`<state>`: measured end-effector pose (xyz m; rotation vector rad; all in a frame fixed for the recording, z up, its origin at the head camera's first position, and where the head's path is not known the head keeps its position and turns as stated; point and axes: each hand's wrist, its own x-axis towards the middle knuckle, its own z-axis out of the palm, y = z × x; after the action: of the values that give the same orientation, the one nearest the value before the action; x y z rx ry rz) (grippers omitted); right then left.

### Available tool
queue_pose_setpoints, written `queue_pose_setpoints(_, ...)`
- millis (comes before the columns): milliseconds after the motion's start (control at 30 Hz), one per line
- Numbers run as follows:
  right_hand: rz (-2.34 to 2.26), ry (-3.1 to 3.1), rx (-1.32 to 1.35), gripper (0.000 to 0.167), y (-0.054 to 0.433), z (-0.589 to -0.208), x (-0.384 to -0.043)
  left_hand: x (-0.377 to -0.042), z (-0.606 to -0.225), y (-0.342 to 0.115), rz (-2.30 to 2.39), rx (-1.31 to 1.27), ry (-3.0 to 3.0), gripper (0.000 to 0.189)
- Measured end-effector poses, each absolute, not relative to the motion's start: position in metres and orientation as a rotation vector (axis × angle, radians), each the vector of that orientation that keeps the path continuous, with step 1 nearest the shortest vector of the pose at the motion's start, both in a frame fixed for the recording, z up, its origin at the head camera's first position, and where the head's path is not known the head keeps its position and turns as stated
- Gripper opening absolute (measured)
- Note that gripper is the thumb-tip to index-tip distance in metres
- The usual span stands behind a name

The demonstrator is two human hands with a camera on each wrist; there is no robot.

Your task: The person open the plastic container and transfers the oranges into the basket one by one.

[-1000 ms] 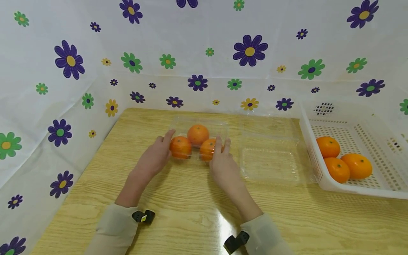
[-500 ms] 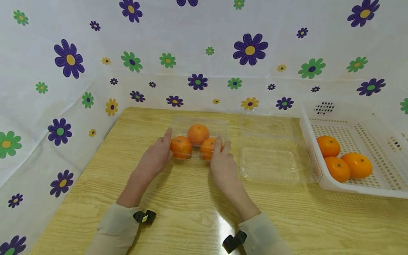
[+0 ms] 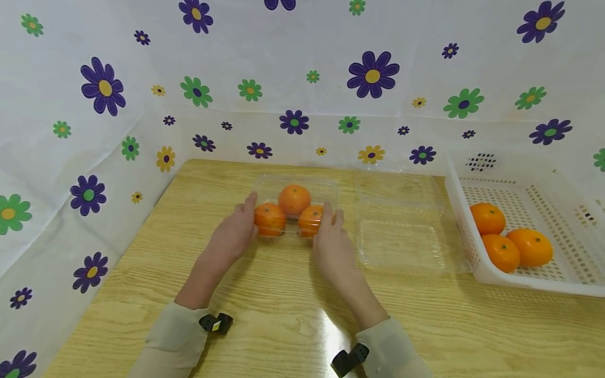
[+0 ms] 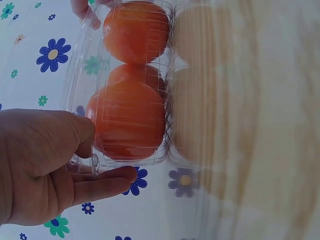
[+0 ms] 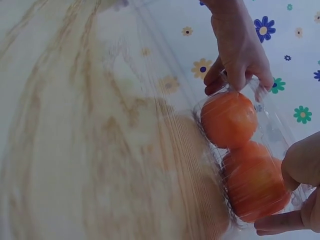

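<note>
Three oranges (image 3: pixel 294 199) lie inside a clear plastic clamshell box (image 3: pixel 298 181) on the table; one is behind, two in front. My left hand (image 3: pixel 231 233) grips the box's left front corner. In the left wrist view, the thumb of that hand (image 4: pixel 45 160) is on the box's edge and its fingers are by the end wall. At the right front corner, my right hand (image 3: pixel 334 249) pinches the plastic. The right wrist view shows both ends held, with the right hand (image 5: pixel 305 180) nearest. Whether the lid is latched, I cannot tell.
Just right of the hands, a second clear plastic box (image 3: pixel 399 241) lies spread open with nothing in it. Farther right stands a white slotted basket (image 3: pixel 482 270) with three oranges (image 3: pixel 529 247). A flowered cloth (image 3: pixel 331 131) hangs behind the wooden table (image 3: pixel 264 315).
Almost nothing differs. Both hands stay on the box; only a very slight shift of the view and hands shows.
</note>
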<state>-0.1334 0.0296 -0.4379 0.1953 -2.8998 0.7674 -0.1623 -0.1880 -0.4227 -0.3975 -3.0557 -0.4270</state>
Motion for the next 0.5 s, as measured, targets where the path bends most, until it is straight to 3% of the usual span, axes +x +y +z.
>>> queue_pose_setpoints(500,1.014,-2.907,0.21,0.067,0.0344,-0.4397,-0.134,-0.1616,-0.4245,-0.1866,-0.403,-0.416,-3.051,0.066)
